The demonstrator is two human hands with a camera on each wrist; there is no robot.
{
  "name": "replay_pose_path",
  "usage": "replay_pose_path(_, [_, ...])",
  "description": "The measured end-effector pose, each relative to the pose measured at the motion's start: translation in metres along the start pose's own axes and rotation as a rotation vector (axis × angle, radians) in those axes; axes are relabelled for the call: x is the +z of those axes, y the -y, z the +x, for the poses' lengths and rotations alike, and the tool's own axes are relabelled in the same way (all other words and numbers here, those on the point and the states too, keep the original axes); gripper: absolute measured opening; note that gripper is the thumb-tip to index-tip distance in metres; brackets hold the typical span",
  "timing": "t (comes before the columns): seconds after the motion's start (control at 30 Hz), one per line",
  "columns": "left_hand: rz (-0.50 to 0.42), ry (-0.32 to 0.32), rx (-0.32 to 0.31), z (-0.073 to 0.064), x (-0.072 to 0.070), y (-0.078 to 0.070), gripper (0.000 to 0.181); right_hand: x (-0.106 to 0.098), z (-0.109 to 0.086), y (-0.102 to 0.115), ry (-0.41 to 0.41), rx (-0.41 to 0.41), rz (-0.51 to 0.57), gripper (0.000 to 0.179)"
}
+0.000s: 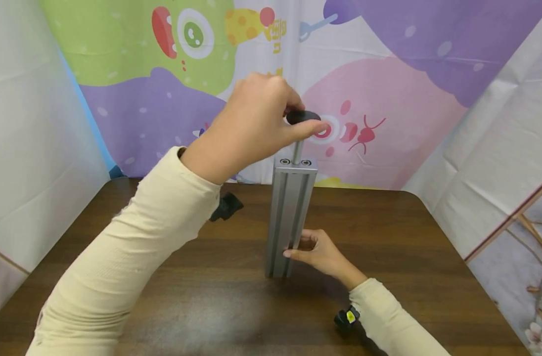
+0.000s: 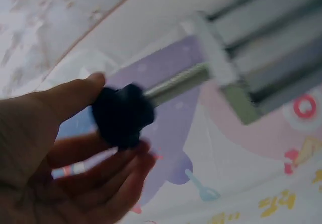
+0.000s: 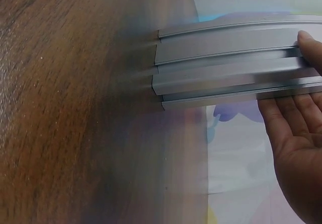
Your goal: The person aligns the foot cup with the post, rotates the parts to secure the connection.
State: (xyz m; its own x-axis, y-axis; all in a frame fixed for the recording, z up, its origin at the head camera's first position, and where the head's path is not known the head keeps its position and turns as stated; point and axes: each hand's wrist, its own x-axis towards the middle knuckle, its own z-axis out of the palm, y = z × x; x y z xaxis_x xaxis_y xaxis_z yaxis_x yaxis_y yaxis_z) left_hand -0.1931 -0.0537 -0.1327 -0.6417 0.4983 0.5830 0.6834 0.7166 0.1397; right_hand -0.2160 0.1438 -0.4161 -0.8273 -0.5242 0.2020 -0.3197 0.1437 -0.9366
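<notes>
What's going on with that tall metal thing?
Someone is holding it with both hands. Their left hand grips the black knob at the top of a metal rod. The rod sticks up out of the silver post. Their right hand holds the post lower down, upright at the brown table.

A grey grooved metal profile [image 1: 290, 217] is held upright on the table [image 1: 364, 232], its top plate [image 1: 296, 169] fitted with 2 screws [image 1: 285, 161]. Between these, a silver rod [image 1: 297, 151] is exposed above the plate and topped by a black lobed knob [image 1: 303, 116], which is also held.
</notes>
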Motion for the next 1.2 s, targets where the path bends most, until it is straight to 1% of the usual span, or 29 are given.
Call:
replay_pose_path(0.03, [-0.077, 0.052, 0.002, 0.001, -0.003, 0.002, 0.032, 0.000, 0.000, 0.000, -0.001, 0.002, -0.005, 0.023])
replay_pose_path(0.1, [-0.291, 0.166, 0.004, 0.002, -0.005, 0.008, 0.030, 0.000, 0.000, 0.000, -0.001, 0.013, -0.011, 0.024])
replay_pose_path(0.13, [-0.398, 0.217, 0.000, 0.002, -0.006, 0.011, 0.032, -0.001, 0.000, 0.000, -0.002, 0.020, -0.014, 0.024])
replay_pose_path(0.2, [-0.604, 0.294, -0.008, 0.003, -0.004, 0.018, 0.036, -0.001, -0.001, 0.000, -0.002, 0.033, -0.021, 0.024])
replay_pose_path(0.27, [-0.773, 0.345, -0.014, 0.002, -0.003, 0.025, 0.038, 0.000, -0.001, 0.001, -0.004, 0.042, -0.026, 0.025])
replay_pose_path(0.33, [-0.842, 0.364, -0.005, 0.002, -0.002, 0.031, 0.038, 0.000, -0.001, 0.002, -0.007, 0.043, -0.029, 0.024])
replay_pose_path(0.4, [-0.880, 0.377, -0.001, 0.002, -0.002, 0.034, 0.038, 0.000, -0.001, 0.002, -0.009, 0.040, -0.032, 0.024])
replay_pose_path(0.5, [-0.904, 0.394, -0.012, 0.002, -0.001, 0.036, 0.038, 0.000, -0.001, 0.001, -0.013, 0.037, -0.031, 0.024])
replay_pose_path(0.57, [-0.898, 0.387, -0.028, 0.003, -0.001, 0.035, 0.037, 0.000, -0.001, 0.001, -0.013, 0.035, -0.032, 0.024])
replay_pose_path(0.6, [-0.877, 0.373, -0.040, 0.003, 0.000, 0.034, 0.038, 0.000, -0.001, 0.001, -0.012, 0.036, -0.030, 0.024])
replay_pose_path(0.63, [-0.828, 0.343, -0.045, 0.002, 0.001, 0.032, 0.038, 0.000, -0.001, 0.001, -0.011, 0.036, -0.031, 0.024])
replay_pose_path(0.67, [-0.755, 0.301, -0.040, 0.002, 0.002, 0.029, 0.039, 0.000, -0.001, 0.001, -0.010, 0.037, -0.032, 0.024])
replay_pose_path(0.7, [-0.653, 0.252, -0.031, 0.001, 0.003, 0.025, 0.042, 0.000, -0.001, 0.001, -0.008, 0.038, -0.030, 0.024])
replay_pose_path(0.73, [-0.530, 0.195, -0.016, 0.000, 0.005, 0.021, 0.045, 0.000, -0.001, 0.001, -0.005, 0.038, -0.029, 0.024])
replay_pose_path(0.83, [-0.126, 0.007, 0.018, -0.003, 0.010, 0.008, 0.055, 0.000, -0.001, 0.001, 0.001, 0.031, -0.024, 0.024])
replay_pose_path(0.87, [-0.015, -0.047, 0.023, -0.004, 0.011, 0.003, 0.057, -0.001, -0.001, 0.001, 0.002, 0.029, -0.019, 0.023])
replay_pose_path(0.9, [0.077, -0.092, 0.025, -0.005, 0.012, -0.001, 0.059, -0.001, 0.000, 0.001, 0.003, 0.027, -0.015, 0.023])
replay_pose_path(0.93, [0.148, -0.131, 0.025, -0.006, 0.013, -0.004, 0.060, -0.001, 0.000, 0.000, 0.004, 0.023, -0.013, 0.023])
replay_pose_path(0.97, [0.203, -0.160, 0.018, -0.006, 0.014, -0.006, 0.061, 0.000, 0.000, 0.000, 0.005, 0.022, -0.011, 0.022])
replay_pose_path(1.0, [0.252, -0.173, 0.003, -0.007, 0.014, -0.009, 0.063, 0.000, 0.000, 0.000, 0.004, 0.021, -0.010, 0.022])
replay_pose_path(1.07, [0.308, -0.185, -0.014, -0.006, 0.015, -0.012, 0.064, 0.000, 0.000, -0.001, 0.002, 0.021, -0.004, 0.022])
replay_pose_path(1.13, [0.323, -0.169, -0.029, -0.005, 0.015, -0.013, 0.062, 0.000, 0.000, -0.001, 0.001, 0.021, -0.003, 0.023])
replay_pose_path(1.2, [0.288, -0.144, -0.029, -0.004, 0.014, -0.012, 0.059, 0.000, 0.000, 0.000, -0.001, 0.020, -0.003, 0.024])
